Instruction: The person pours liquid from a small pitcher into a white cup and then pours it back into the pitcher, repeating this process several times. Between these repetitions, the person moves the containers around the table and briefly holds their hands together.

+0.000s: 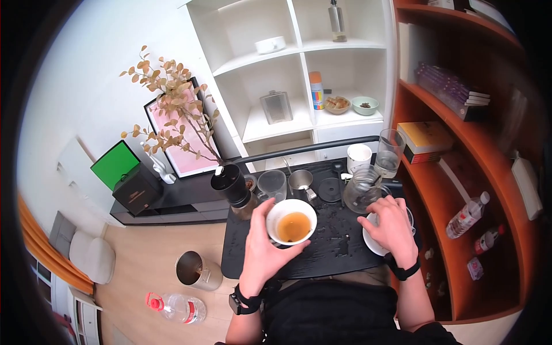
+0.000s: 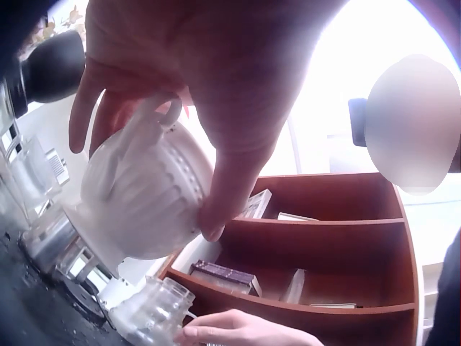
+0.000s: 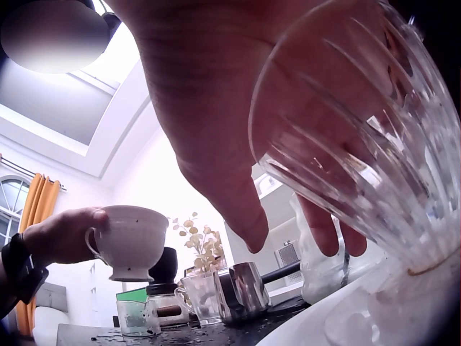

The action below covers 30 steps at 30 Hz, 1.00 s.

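My left hand [image 1: 265,253] grips a white teacup [image 1: 276,215] by its sides, thumb and fingers spread round it. Amber-brown liquid with dark specks at the bottom shows inside. In the left wrist view the fluted outside and the handle of the teacup [image 2: 148,191] appear, held above the black table. My right hand [image 1: 393,229] hovers over a white saucer [image 1: 375,244] at the table's right side, fingers loosely bent. A ribbed clear glass [image 3: 360,144] stands tilted in the right wrist view, close against this hand, its base near the white saucer.
On the black table [image 1: 322,259], wet with drops, are a black-topped grinder [image 1: 230,187], a metal pitcher [image 1: 300,181], a glass jug [image 1: 363,190], a tall glass [image 1: 389,154] and a white cup [image 1: 359,156]. A metal bin [image 1: 198,271] and a plastic bottle [image 1: 178,307] stand on the floor. Brown shelves curve along the right.
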Motion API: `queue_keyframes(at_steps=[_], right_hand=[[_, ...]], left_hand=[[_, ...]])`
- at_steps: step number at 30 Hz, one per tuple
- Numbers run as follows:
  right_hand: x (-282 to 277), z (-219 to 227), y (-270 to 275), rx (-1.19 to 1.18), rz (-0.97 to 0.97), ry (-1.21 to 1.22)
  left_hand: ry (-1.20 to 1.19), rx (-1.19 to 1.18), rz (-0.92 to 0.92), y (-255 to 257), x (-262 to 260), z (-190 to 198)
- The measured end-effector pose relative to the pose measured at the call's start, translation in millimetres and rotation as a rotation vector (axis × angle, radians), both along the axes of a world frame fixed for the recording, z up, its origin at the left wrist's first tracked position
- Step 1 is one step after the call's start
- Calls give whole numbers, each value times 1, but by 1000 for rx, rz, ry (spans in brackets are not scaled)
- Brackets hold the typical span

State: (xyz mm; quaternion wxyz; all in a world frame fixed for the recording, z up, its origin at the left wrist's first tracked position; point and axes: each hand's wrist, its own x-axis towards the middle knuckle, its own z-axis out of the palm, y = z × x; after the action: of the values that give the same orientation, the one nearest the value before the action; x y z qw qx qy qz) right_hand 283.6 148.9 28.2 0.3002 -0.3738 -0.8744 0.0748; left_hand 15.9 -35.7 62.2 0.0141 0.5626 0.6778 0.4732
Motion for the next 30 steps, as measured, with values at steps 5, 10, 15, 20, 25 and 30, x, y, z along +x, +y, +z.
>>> queue_keyframes(at_steps=[5, 10, 15, 20, 25, 30], right_hand=[[-1, -1, 1, -10, -10, -11], [-2, -1, 1, -3, -10, -9], [-1, -1, 0, 16, -4, 2], [-1, -1, 1, 10, -3, 1], [-2, 0, 0, 9, -11, -10], [-2, 0, -1, 4, -5, 6]], left_hand=[[-104, 94, 60, -19, -28, 8], [7, 56, 170, -35, -51, 13], [85, -9, 246, -40, -59, 3], [134, -65, 257, -39, -59, -4], [306, -56, 257, -33, -66, -14], [436, -79, 257, -29, -69, -16]])
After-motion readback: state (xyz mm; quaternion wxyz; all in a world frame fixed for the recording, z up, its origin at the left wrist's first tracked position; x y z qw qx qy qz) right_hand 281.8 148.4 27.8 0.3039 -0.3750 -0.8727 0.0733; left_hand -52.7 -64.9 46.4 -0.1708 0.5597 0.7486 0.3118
